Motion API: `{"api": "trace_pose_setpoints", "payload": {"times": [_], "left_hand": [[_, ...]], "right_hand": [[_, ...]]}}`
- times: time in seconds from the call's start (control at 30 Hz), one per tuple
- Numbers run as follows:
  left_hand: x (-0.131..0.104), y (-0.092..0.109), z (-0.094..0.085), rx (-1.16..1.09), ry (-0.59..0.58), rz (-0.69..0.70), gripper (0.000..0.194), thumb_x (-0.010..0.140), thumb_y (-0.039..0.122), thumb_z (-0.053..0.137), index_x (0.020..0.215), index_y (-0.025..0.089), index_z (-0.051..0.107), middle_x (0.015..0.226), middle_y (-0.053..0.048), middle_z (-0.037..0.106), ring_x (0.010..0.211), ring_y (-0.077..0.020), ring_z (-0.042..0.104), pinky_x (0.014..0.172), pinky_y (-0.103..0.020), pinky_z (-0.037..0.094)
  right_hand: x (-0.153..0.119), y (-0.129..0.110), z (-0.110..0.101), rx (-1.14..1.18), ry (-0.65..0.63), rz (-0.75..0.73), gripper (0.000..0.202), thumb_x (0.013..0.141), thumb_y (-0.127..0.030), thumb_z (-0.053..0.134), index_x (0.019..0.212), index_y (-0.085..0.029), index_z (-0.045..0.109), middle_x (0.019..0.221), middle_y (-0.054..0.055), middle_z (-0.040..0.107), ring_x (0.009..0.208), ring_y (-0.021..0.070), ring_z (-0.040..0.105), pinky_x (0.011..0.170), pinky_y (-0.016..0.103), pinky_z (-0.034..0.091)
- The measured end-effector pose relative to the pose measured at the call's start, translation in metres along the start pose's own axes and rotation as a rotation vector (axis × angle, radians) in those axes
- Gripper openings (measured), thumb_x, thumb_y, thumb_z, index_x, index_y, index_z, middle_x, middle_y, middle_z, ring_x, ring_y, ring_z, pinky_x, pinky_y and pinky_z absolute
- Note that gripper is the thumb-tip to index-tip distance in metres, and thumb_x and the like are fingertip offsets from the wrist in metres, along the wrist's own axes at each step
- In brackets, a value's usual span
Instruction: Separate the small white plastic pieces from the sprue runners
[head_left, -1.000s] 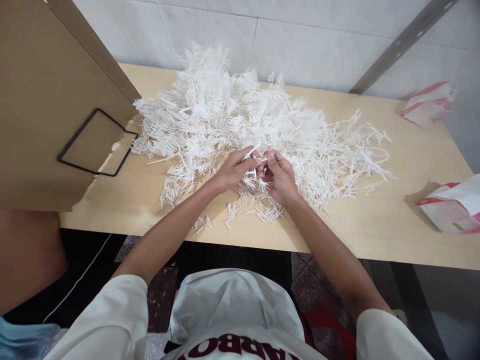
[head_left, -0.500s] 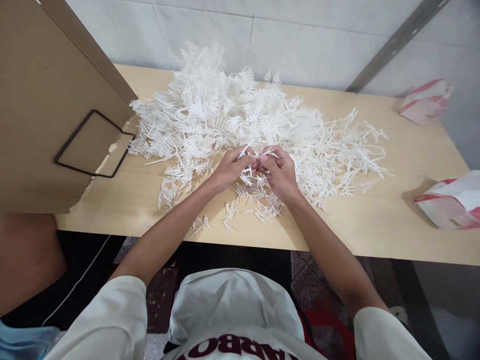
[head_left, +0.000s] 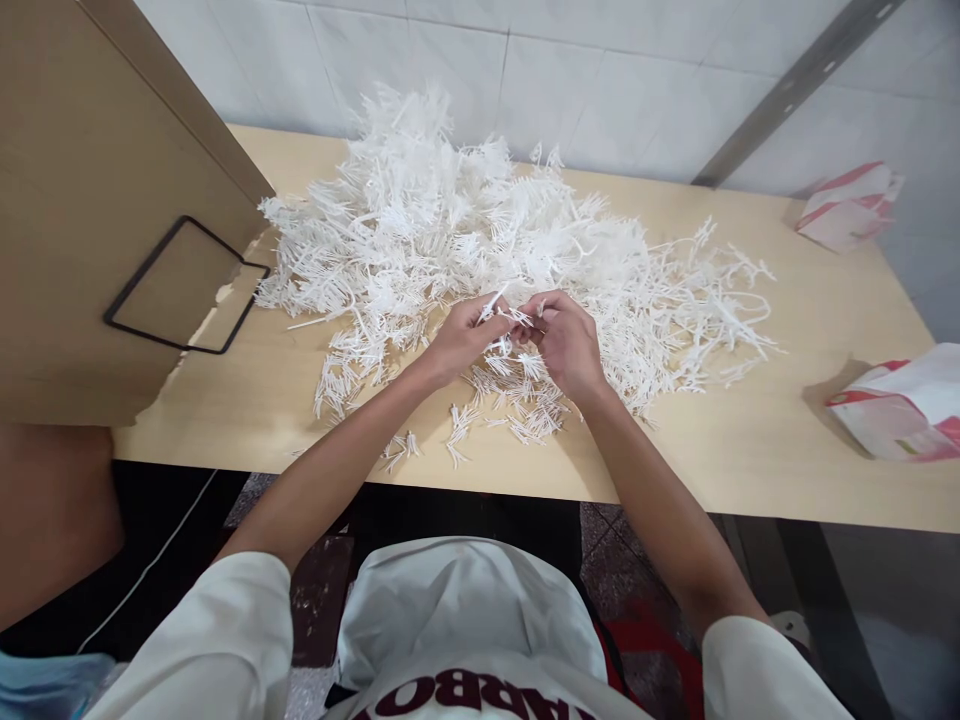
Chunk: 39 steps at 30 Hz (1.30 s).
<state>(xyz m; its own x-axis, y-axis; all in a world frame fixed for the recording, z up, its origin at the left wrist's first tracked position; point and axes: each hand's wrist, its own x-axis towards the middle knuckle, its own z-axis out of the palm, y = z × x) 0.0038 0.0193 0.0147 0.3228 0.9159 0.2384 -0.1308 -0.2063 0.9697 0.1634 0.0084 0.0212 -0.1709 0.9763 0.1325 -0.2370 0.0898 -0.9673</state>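
At the left end of the table [head_left: 735, 450], a brown cardboard panel [head_left: 120, 230] stands with its torn lower edge near a black wire frame [head_left: 184, 285]. From beside that frame, a heap of white branched sprigs [head_left: 465, 220], apparently plastic, spreads along the back edge and thins out toward the right. A few loose sprigs [head_left: 460, 432] lie near the front edge, left of centre.

Over the heap's near side, your left hand [head_left: 459, 338] pinches a small bunch of sprigs [head_left: 516, 316] between thumb and fingers. Just to its right, your right hand [head_left: 568, 345] curls with thumb and forefinger nearly together; whether anything small is caught between the tips, you cannot tell from this angle. The bunch looks very light and springy, its thin tines likely to bend, tangle or snap. The thicker stem appears your surest hold, with a fingertip pinch rather than a fist.

Toward the right end, two red-and-white packets stand apart from the heap, one near the back corner [head_left: 847, 208], the other nearer the front [head_left: 904, 408].
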Motion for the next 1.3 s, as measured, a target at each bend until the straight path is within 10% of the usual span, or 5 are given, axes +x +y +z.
{"api": "trace_pose_setpoints", "payload": {"times": [0.23, 1.17, 1.3], "left_hand": [[-0.001, 0.003, -0.002, 0.343, -0.023, 0.130, 0.018, 0.085, 0.030, 0.060, 0.072, 0.017, 0.059, 0.073, 0.001, 0.062, 0.069, -0.0105, 0.055, 0.069, -0.026, 0.042], [-0.002, 0.003, 0.002, -0.014, -0.156, -0.005, 0.018, 0.088, 0.033, 0.056, 0.080, 0.016, 0.057, 0.069, 0.001, 0.061, 0.062, -0.0098, 0.058, 0.064, -0.024, 0.048], [-0.001, 0.005, 0.002, 0.217, -0.080, 0.061, 0.017, 0.086, 0.025, 0.056, 0.071, 0.017, 0.056, 0.070, 0.001, 0.061, 0.069, -0.0111, 0.057, 0.071, -0.026, 0.047]], "right_hand": [[-0.004, 0.001, -0.002, -0.279, -0.024, -0.091, 0.024, 0.083, -0.045, 0.069, 0.083, -0.021, 0.063, 0.072, -0.003, 0.063, 0.067, 0.0089, 0.059, 0.067, 0.024, 0.051], [-0.002, 0.013, 0.009, 0.038, 0.014, 0.174, 0.043, 0.084, -0.055, 0.064, 0.061, -0.020, 0.050, 0.059, -0.003, 0.054, 0.049, 0.0069, 0.050, 0.049, 0.021, 0.044], [-0.004, 0.013, 0.009, -0.065, 0.067, 0.105, 0.040, 0.086, -0.052, 0.062, 0.064, -0.021, 0.053, 0.056, -0.004, 0.052, 0.048, 0.0074, 0.050, 0.048, 0.022, 0.044]]}}
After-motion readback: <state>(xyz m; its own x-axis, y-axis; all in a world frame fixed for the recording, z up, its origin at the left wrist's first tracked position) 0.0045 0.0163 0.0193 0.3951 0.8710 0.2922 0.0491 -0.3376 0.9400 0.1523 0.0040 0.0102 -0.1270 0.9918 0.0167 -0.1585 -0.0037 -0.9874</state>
